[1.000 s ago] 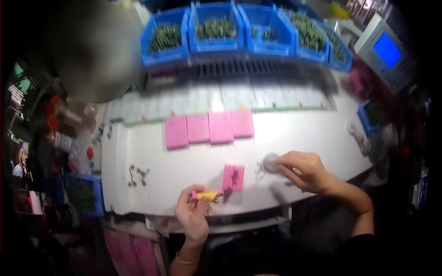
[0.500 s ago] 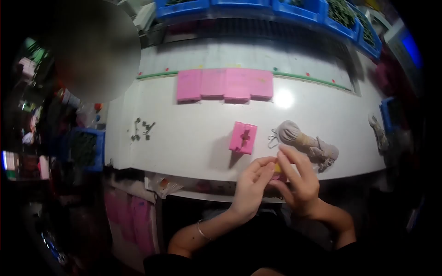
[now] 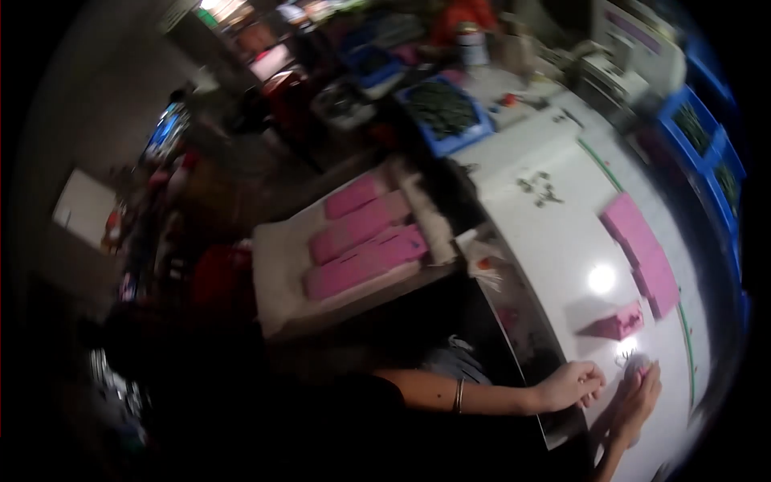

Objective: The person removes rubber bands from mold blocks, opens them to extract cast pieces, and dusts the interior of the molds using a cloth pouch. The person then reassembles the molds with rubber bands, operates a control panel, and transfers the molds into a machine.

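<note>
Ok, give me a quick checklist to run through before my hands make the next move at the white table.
1. Both hands in view: ok. Left hand and right hand are at the near edge of the white table.
2. What the hands hold: cannot tell, too blurred.
3. Open pink box within reach: ok, just beyond the hands.
4. Row of pink boxes on the table: ok, beside the green line.
5. Tray of pink boxes beside the table: ok, boxes lying in it.
6. View steady: not ok, tilted and blurred.
</note>
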Available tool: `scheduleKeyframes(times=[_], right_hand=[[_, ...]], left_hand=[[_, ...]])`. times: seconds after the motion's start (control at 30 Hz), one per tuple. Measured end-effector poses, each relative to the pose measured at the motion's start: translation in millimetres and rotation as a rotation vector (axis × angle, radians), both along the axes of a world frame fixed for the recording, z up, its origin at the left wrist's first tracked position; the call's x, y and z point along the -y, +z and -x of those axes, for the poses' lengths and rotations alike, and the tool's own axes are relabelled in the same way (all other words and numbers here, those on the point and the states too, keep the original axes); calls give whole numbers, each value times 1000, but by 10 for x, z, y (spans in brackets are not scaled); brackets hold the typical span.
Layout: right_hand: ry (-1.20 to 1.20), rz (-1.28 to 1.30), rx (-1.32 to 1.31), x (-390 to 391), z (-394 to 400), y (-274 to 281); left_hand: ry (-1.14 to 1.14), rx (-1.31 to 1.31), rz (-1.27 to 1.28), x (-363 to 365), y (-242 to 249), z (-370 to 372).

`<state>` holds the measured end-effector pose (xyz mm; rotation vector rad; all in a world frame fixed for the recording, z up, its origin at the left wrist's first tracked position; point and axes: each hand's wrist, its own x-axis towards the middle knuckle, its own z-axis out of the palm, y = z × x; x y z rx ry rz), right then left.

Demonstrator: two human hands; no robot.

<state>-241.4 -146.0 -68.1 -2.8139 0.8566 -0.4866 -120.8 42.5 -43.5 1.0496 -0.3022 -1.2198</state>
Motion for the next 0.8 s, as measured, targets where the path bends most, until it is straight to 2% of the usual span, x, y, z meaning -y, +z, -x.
scheduleKeyframes(times=[0.13, 0.2, 0.27, 0.3, 0.33, 0.4, 0.43, 0.5, 0.8], right_hand=[[143, -87, 133, -30, -29, 245], [37, -239, 181, -118, -27, 367], [292, 156, -350, -29, -51, 376], [301, 307, -335, -138, -95, 402], [193, 47, -266, -240, -150, 446], [304, 88, -339, 28, -145, 262], [402, 313, -332, 123, -121, 138], [341, 126, -206, 44, -199, 210], [273, -168, 78, -752, -516, 620]], left_hand=[[153, 79, 35, -130, -106, 75], [215, 117, 79, -213, -66, 59], [251, 175, 70, -260, -106, 47], [260, 188, 76, -290, -107, 40], [348, 153, 128, -273, -182, 79], [328, 237, 101, -358, -167, 40], [334, 234, 135, -388, -201, 26], [302, 242, 156, -525, -205, -53], [452, 297, 217, -850, -375, -328]])
